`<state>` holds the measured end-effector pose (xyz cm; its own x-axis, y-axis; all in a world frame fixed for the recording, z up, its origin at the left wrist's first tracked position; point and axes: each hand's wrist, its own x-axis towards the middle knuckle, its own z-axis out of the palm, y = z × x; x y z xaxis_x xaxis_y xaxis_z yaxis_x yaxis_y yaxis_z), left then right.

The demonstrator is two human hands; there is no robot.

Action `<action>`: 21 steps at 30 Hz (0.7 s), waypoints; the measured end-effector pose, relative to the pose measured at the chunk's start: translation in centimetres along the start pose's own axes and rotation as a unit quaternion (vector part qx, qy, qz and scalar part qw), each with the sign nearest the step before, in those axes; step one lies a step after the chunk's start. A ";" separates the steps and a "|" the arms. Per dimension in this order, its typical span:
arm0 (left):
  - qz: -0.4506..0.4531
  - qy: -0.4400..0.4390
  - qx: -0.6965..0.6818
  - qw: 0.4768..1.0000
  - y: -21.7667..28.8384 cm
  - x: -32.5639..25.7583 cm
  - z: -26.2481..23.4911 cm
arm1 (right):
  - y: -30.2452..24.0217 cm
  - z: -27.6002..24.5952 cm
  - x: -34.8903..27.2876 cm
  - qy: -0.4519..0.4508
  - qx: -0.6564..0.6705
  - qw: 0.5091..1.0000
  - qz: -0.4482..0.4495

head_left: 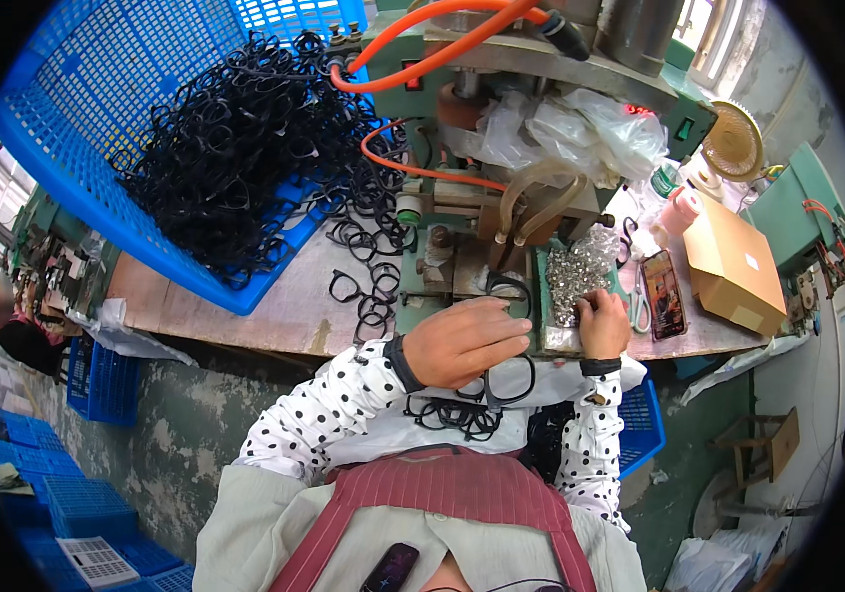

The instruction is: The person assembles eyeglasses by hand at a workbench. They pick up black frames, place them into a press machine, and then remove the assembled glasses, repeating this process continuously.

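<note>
My left hand (462,342) is palm down at the machine's front edge, fingers together and pointing right. A black eyeglass frame (512,383) sticks out below it and appears gripped by the hand; the hidden thumb leaves the exact grip unclear. Just beyond the fingertips, another black eyeglass frame (511,285) sits at the machine's work spot. My right hand (602,324) has its fingers bent together at the near right edge of a heap of small shiny metal parts (571,276) in a shallow green-edged tray (542,321). What its fingertips pinch is too small to make out.
A blue basket (77,187) heaped with black eyeglass frames (245,148) stands left, with loose frames (373,296) beside it. The green press (413,94) with orange hoses (422,69) rises ahead. Scissors (640,310), a phone (663,294) and a cardboard box (733,261) lie right. More frames (457,419) rest on my lap.
</note>
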<state>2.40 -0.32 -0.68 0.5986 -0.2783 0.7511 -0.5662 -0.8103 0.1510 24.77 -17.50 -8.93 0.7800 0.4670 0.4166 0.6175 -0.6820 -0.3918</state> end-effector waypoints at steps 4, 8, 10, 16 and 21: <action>-0.013 0.014 -0.016 1.000 0.3 0.3 0.1 | 0.8 1.3 0.7 0.048 0.162 0.986 0.001; -0.027 0.025 0.103 0.994 1.6 -0.4 -0.7 | 0.6 1.8 0.7 0.083 0.268 0.960 0.022; -0.098 0.122 0.142 0.977 0.7 -3.5 -0.5 | 0.5 1.9 0.6 0.081 0.293 0.952 0.039; -0.582 -0.038 0.371 0.723 -5.7 -12.2 -4.1 | 0.4 1.5 0.2 0.080 0.281 0.954 0.071; -0.743 -0.074 0.160 0.646 -8.8 -15.7 -5.0 | 0.2 1.6 0.3 0.097 0.251 0.962 0.044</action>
<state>-4.87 13.74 -10.57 0.4077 0.9017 -0.1440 0.8272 -0.2978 0.4765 25.29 -16.52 -10.21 0.8279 0.2735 0.4897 0.5592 -0.3328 -0.7593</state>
